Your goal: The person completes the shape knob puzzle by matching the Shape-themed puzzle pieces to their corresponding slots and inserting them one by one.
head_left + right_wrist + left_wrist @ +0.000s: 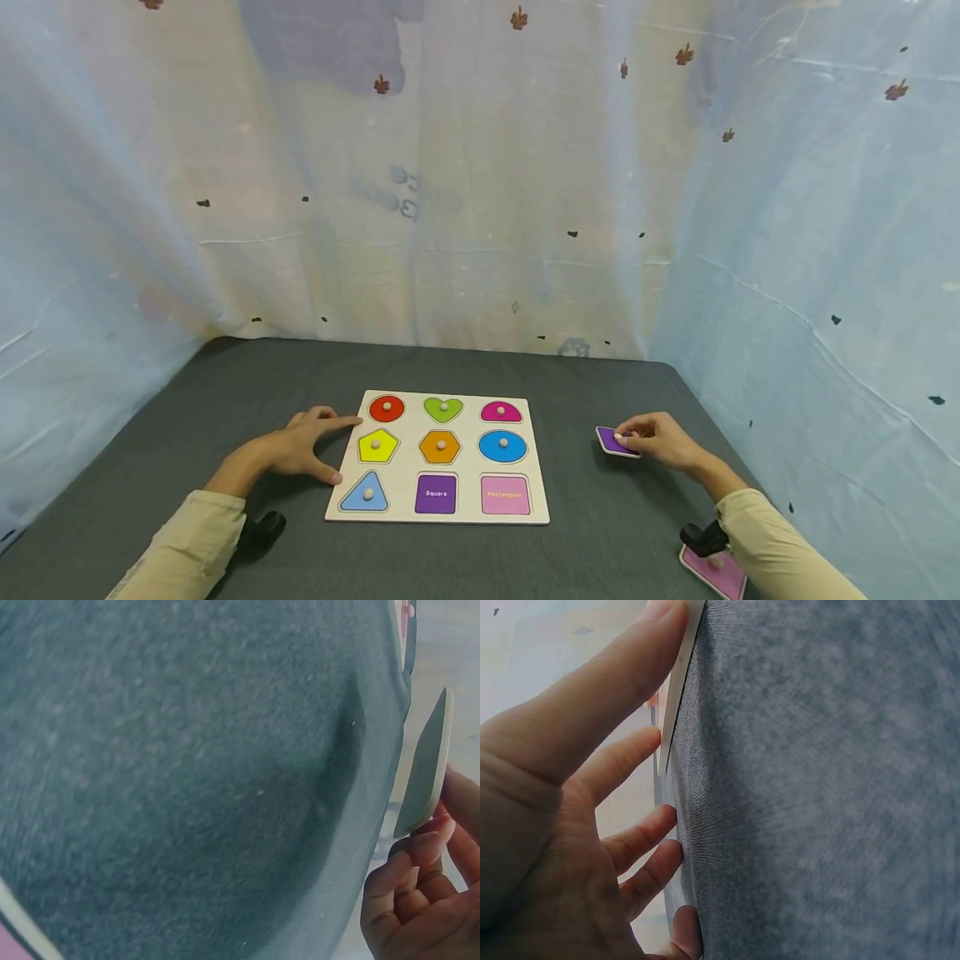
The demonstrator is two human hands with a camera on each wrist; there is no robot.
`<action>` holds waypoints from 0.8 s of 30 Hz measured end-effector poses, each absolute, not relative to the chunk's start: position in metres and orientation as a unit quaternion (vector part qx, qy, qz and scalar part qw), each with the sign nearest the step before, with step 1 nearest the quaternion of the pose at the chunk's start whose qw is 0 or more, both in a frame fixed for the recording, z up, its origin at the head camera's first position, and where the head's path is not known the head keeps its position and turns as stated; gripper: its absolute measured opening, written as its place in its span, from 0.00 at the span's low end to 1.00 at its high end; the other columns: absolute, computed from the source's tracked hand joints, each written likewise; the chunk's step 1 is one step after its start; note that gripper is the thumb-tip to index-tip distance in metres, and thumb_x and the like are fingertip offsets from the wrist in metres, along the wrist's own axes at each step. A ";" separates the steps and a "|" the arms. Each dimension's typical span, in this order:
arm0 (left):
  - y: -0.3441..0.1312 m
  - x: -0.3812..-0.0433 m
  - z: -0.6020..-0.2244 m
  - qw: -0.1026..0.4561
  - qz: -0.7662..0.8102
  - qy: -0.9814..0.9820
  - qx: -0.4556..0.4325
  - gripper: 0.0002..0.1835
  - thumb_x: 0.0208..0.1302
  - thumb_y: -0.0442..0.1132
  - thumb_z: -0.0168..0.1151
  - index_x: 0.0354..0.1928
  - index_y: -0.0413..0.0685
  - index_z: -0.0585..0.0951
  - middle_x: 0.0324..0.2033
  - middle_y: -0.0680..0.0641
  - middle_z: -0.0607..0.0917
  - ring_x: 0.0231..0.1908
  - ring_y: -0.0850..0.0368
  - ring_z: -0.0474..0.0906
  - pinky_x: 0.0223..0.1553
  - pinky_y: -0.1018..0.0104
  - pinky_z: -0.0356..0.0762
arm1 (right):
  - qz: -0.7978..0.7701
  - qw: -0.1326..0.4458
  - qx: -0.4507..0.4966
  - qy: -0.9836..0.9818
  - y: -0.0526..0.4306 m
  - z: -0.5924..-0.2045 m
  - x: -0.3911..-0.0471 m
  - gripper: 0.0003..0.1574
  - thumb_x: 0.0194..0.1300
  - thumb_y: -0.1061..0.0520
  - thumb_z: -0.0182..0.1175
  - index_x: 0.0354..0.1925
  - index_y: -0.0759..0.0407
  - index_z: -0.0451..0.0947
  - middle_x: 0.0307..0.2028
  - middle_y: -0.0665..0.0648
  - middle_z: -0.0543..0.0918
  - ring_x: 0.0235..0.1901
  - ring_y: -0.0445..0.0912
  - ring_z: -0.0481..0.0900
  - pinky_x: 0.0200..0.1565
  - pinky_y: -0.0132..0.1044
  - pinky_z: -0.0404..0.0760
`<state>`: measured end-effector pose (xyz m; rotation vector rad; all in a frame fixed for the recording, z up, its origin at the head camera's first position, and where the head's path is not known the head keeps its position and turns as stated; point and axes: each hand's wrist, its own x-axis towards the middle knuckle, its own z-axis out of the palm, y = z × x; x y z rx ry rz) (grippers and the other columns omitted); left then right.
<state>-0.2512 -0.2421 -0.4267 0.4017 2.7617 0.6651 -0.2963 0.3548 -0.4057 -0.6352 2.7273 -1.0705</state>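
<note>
A white shape puzzle board (pixel 468 417) lies on the grey cloth. My left hand (pixel 303 446) rests at its left edge, thumb and index finger spread and touching the rim; the left wrist view shows the board's thin edge (pixel 676 690) against the fingertips. My right hand (pixel 660 440) pinches the knob of a purple square puzzle piece (pixel 611 442), held to the right of the board. In the right wrist view the pale underside of the piece (pixel 426 769) is raised above the cloth. The board's square recess (pixel 435 493) and rectangular recess (pixel 506 495) show printed words.
A pink rectangular puzzle piece (pixel 712 571) lies near the front right, partly under the right sleeve in view. Several knobbed pieces, such as the red circle (pixel 386 408) and blue triangle (pixel 365 493), sit in the board. A pale curtain (pixel 465 208) hangs behind the table.
</note>
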 end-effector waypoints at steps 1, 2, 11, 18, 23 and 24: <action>-0.242 -0.251 -0.427 0.136 0.229 0.954 0.138 0.53 0.46 0.54 0.81 0.75 0.54 0.66 0.67 0.32 0.64 0.63 0.29 0.59 0.58 0.21 0.62 | -0.359 0.074 -0.211 0.906 0.354 -0.405 -0.296 0.15 0.72 0.58 0.61 0.50 0.68 0.83 0.35 0.56 0.78 0.33 0.38 0.72 0.33 0.30 0.70; -0.242 -0.251 -0.426 0.136 0.229 0.954 0.138 0.53 0.46 0.54 0.81 0.75 0.55 0.66 0.67 0.32 0.64 0.63 0.29 0.60 0.58 0.21 0.62 | -0.360 0.075 -0.211 0.906 0.353 -0.405 -0.296 0.15 0.72 0.58 0.61 0.50 0.68 0.83 0.36 0.57 0.78 0.33 0.38 0.72 0.33 0.30 0.70; -0.242 -0.253 -0.428 0.136 0.225 0.955 0.134 0.54 0.46 0.55 0.82 0.75 0.56 0.66 0.67 0.32 0.63 0.63 0.29 0.59 0.58 0.21 0.63 | -0.363 0.069 -0.239 0.898 0.341 -0.403 -0.294 0.13 0.71 0.58 0.62 0.47 0.68 0.83 0.33 0.55 0.77 0.31 0.37 0.72 0.33 0.29 0.70; -0.242 -0.253 -0.428 0.134 0.227 0.955 0.137 0.53 0.46 0.55 0.82 0.75 0.55 0.66 0.67 0.32 0.63 0.63 0.29 0.60 0.58 0.22 0.63 | -0.376 0.070 -0.259 0.887 0.330 -0.403 -0.292 0.12 0.71 0.58 0.63 0.46 0.66 0.84 0.31 0.52 0.74 0.31 0.37 0.71 0.32 0.29 0.68; -0.242 -0.253 -0.429 0.133 0.227 0.955 0.138 0.53 0.46 0.54 0.81 0.75 0.56 0.66 0.67 0.33 0.64 0.63 0.30 0.60 0.57 0.22 0.63 | -0.386 0.075 -0.272 0.878 0.317 -0.402 -0.290 0.10 0.70 0.60 0.63 0.44 0.67 0.84 0.30 0.51 0.74 0.30 0.36 0.71 0.31 0.29 0.68; -0.243 -0.253 -0.429 0.133 0.226 0.955 0.138 0.53 0.46 0.54 0.81 0.75 0.56 0.66 0.67 0.33 0.64 0.63 0.30 0.60 0.57 0.22 0.63 | -0.387 0.076 -0.274 0.877 0.315 -0.402 -0.289 0.10 0.70 0.60 0.63 0.44 0.67 0.84 0.30 0.52 0.75 0.30 0.36 0.72 0.31 0.29 0.68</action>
